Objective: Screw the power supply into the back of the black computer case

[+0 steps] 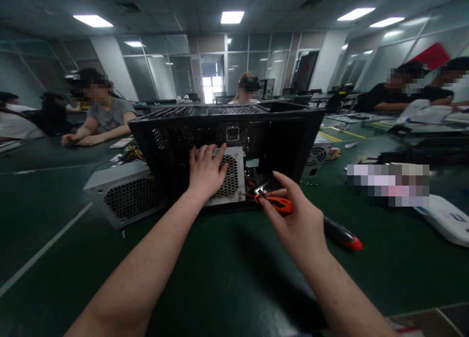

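A black computer case (286, 136) stands on the green table, its rear panel facing me. A silver power supply (234, 178) with a mesh vent sits in the lower rear opening. My left hand (205, 173) lies flat against that power supply, fingers stretched upward. My right hand (296, 220) is closed round a screwdriver with an orange and black handle (342, 235). Its tip end (262, 194) points at the case's rear, just right of the power supply.
A second loose power supply (122, 193) lies left of the case, a third (317, 158) behind its right side. A white object (445, 220) rests at the right. Several other people sit at tables left, behind and right. White lines mark the green tabletop (220, 268).
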The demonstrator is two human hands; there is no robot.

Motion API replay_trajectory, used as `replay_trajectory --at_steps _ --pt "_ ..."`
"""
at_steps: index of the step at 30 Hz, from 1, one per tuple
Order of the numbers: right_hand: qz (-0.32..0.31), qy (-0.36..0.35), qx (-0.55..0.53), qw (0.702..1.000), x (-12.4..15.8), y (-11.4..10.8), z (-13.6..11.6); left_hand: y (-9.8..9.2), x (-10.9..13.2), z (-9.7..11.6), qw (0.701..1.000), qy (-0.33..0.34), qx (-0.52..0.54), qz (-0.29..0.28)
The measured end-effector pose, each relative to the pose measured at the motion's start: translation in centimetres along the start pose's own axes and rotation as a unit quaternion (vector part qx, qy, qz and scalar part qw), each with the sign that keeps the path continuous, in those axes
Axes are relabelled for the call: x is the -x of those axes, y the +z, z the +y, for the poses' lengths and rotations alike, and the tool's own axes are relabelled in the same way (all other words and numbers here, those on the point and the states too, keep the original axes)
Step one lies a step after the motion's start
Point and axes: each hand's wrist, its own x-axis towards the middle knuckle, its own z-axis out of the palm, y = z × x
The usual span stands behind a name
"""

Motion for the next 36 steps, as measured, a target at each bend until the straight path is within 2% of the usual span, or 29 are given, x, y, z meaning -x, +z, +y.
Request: replay_trajectory --at_steps 6,14,36 --pt "-0.086 -0.053 0.012 0.995 0.0 -0.8 -0.8 0.1 0.1 0.0 1.0 -0.002 0.009 0.003" --pt "-0.22 -0.018 0.014 0.975 -0.4 -1.9 -2.5 0.1 0.1 0.0 1.0 0.0 0.002 0.008" --pt "-0.184 0.027 0.136 0.973 -0.6 -1.5 -3.2 -0.1 0.1 -0.1 1.0 0.006 -0.002 -0.003"
